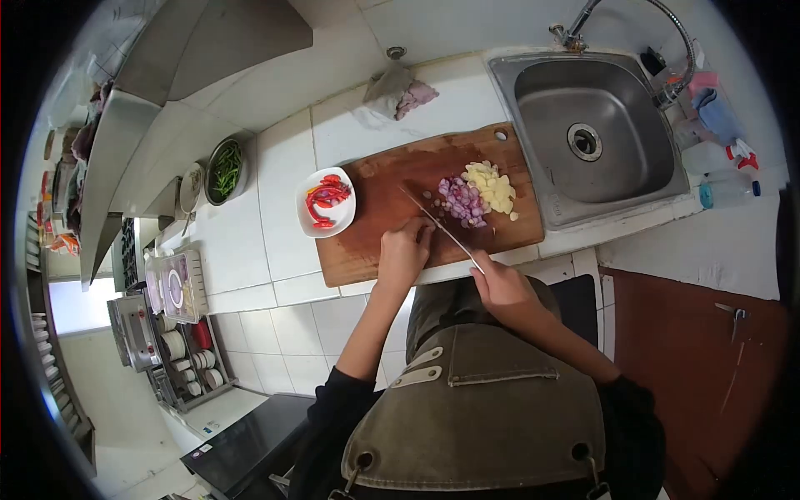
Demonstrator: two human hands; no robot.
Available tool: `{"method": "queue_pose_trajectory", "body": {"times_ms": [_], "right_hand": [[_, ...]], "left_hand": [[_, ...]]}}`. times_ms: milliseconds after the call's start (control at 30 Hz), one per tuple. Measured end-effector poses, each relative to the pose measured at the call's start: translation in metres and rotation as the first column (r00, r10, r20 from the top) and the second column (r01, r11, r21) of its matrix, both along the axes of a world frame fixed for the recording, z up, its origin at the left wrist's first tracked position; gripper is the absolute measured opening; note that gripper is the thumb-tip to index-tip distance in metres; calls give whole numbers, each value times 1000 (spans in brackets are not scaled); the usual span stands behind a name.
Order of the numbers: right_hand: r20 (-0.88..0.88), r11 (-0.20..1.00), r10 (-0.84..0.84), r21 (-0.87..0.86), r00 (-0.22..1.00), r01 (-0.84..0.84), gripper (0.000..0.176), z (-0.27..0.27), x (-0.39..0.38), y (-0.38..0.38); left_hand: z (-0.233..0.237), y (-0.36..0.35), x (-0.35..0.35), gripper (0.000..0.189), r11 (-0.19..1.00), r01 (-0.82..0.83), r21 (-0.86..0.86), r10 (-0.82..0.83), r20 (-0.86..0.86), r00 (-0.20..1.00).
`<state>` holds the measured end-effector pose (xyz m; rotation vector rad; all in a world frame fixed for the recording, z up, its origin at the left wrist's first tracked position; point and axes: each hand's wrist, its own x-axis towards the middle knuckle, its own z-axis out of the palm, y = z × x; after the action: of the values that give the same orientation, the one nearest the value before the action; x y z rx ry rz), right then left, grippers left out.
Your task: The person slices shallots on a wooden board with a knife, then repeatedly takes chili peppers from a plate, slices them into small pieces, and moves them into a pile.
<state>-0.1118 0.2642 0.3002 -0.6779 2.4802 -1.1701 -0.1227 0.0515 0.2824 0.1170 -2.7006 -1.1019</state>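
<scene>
My right hand (pixel 505 287) is wrapped round the handle of a knife (pixel 446 232), whose blade slants up and left across the wooden cutting board (pixel 367 242). Close beside the blade, my left hand (pixel 405 250) rests on the board with its fingers curled together; whatever they hold, if anything, is hidden. Just right of the blade lies a heap of chopped purple shallots (pixel 463 202), touching a pile of pale yellow chopped pieces, perhaps garlic (pixel 492 187). A white bowl (pixel 302 204) with red chillies (pixel 327 197) stands at the board's left edge.
A steel sink (pixel 533 179) with a tap (pixel 573 37) adjoins the board on the right. Behind the board lies a crumpled cloth (pixel 415 98). To the left are a bowl of green chillies (pixel 225 171) and a clear plastic container (pixel 182 286). Bottles (pixel 727 193) stand right of the sink.
</scene>
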Motion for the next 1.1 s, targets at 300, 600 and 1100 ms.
{"method": "queue_pose_trajectory", "body": {"times_ms": [300,600,1100], "right_hand": [[82,996,28,80,996,-35,19,-9,-8,-8],[113,998,14,60,993,-21,16,11,-4,2],[-33,1000,4,-5,999,-4,17,-16,-10,-14]], "left_hand": [[0,-1,0,8,1000,12,1,-12,-6,1000],[2,0,1,9,1000,6,0,-6,4,1000],[-2,-3,2,7,999,32,-19,-32,-14,999]]}}
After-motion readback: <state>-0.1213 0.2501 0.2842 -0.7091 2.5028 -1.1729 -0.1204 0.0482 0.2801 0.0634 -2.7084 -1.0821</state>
